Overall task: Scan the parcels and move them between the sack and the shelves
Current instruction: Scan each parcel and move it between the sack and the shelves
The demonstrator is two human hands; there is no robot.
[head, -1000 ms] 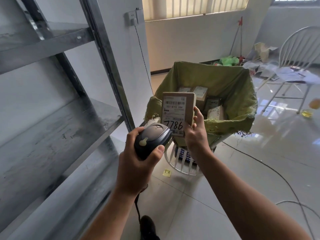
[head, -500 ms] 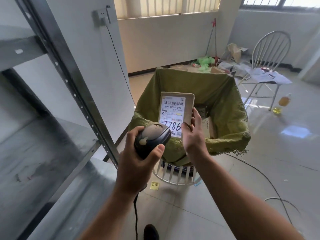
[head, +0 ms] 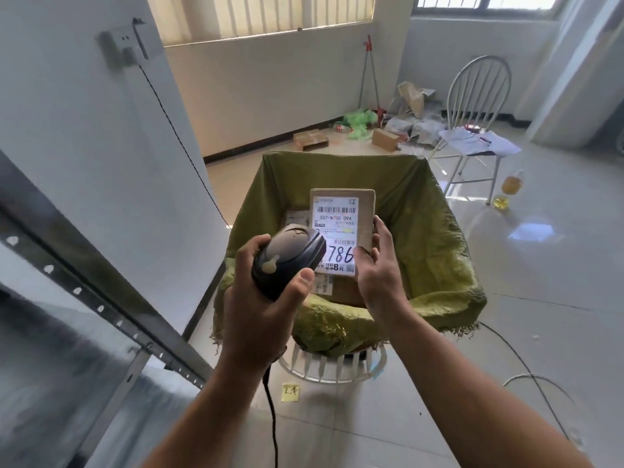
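Over the green woven sack [head: 439, 238]: the flat brown cardboard parcel [head: 341, 228] is held upright in the air, with its white barcode label facing the camera.
Parcel axis: the long side runs vertical, with the barcode at the top and the handwritten number low, partly hidden.
Right hand [head: 378, 275]: it comes from below, thumb on the lower label face and fingers up along the right edge, gripping the parcel.
Left hand [head: 256, 319]: it is wrapped around the black and grey handheld scanner [head: 287, 261], whose head points at the lower left of the label, just beside it.
Sack: it stands open in a white slatted basket [head: 334, 366], with more parcels [head: 297, 216] lying inside.
Grey metal shelves [head: 84, 298]: they stand at the left, well apart from the parcel.
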